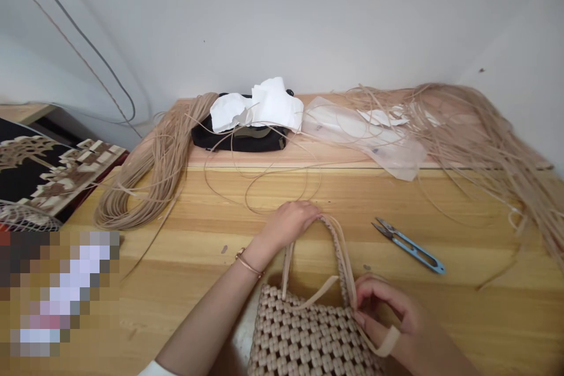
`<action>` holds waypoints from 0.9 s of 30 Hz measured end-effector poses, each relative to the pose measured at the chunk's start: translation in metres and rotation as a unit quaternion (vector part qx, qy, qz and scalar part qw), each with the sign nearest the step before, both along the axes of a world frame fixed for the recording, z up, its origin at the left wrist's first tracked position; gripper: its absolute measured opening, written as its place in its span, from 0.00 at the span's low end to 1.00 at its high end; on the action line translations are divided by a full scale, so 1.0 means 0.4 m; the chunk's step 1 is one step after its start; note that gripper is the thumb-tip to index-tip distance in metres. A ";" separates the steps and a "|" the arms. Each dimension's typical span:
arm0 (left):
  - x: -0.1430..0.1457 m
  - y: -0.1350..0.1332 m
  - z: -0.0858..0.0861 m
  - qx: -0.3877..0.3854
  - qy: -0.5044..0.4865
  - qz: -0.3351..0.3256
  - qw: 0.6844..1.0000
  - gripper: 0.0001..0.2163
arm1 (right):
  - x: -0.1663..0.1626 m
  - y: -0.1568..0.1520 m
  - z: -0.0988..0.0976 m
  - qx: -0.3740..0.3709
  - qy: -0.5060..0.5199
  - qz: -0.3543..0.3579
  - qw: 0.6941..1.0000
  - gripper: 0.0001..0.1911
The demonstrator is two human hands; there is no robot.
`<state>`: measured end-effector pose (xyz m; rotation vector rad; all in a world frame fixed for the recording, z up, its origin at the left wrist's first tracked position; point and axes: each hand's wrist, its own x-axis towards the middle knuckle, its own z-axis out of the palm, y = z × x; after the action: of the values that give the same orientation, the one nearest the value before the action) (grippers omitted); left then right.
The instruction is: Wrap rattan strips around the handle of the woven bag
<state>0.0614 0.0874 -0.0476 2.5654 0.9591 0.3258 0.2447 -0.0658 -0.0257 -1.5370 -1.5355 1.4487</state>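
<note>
A beige woven bag (308,341) with an openwork pattern stands at the front edge of the table. Its handle (338,247) arches upward, partly wrapped in a braided strand. My left hand (294,222) is closed around the top of the handle. Low on the handle's right side, my right hand (383,305) pinches a flat beige strip (390,342) where handle and bag rim meet; the strip's end curls out below the fingers. Another loose strip end (321,292) sticks up over the rim.
Blue thread snips (414,249) lie to the right. Bundles of beige strands rest at left (150,176) and right (484,123). Behind are a black pouch (240,141) with white paper (275,103) and a plastic bag (361,129). A wooden model (79,170) is far left.
</note>
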 end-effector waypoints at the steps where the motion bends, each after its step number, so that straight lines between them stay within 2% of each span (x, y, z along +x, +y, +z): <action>1: 0.000 0.000 0.000 -0.001 -0.001 0.002 1.000 0.12 | -0.001 0.000 0.005 -0.002 -0.004 0.004 1.000 0.04; 7: -0.002 0.000 -0.002 -0.016 -0.014 0.003 1.000 0.12 | -0.001 0.002 0.032 -0.001 -0.029 0.052 0.998 0.12; 10: -0.002 0.001 -0.005 -0.028 -0.023 0.005 0.999 0.12 | 0.001 0.006 0.030 0.009 -0.027 0.044 0.999 0.18; 13: -0.002 0.001 -0.003 -0.043 -0.034 0.008 0.998 0.12 | 0.001 0.008 0.020 0.010 -0.036 0.023 0.999 0.16; 16: -0.002 -0.001 0.002 -0.061 -0.047 0.015 0.997 0.12 | -0.003 0.004 0.008 -0.027 -0.038 -0.022 0.999 0.11; 21: -0.002 -0.002 0.005 -0.101 -0.076 0.049 0.991 0.11 | -0.013 -0.003 -0.008 -0.063 -0.006 -0.074 0.995 0.11; 24: -0.003 -0.002 0.009 -0.136 -0.093 0.080 0.983 0.13 | -0.014 -0.001 -0.011 -0.062 -0.007 -0.083 0.995 0.11; 27: -0.016 -0.005 0.035 -0.163 -0.111 0.100 0.975 0.17 | -0.004 0.001 -0.009 -0.061 -0.008 -0.077 0.995 0.14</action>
<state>0.0551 0.0853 -0.0337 2.0945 1.0868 0.4580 0.2431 -0.0654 -0.0293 -1.7024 -1.3267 1.4678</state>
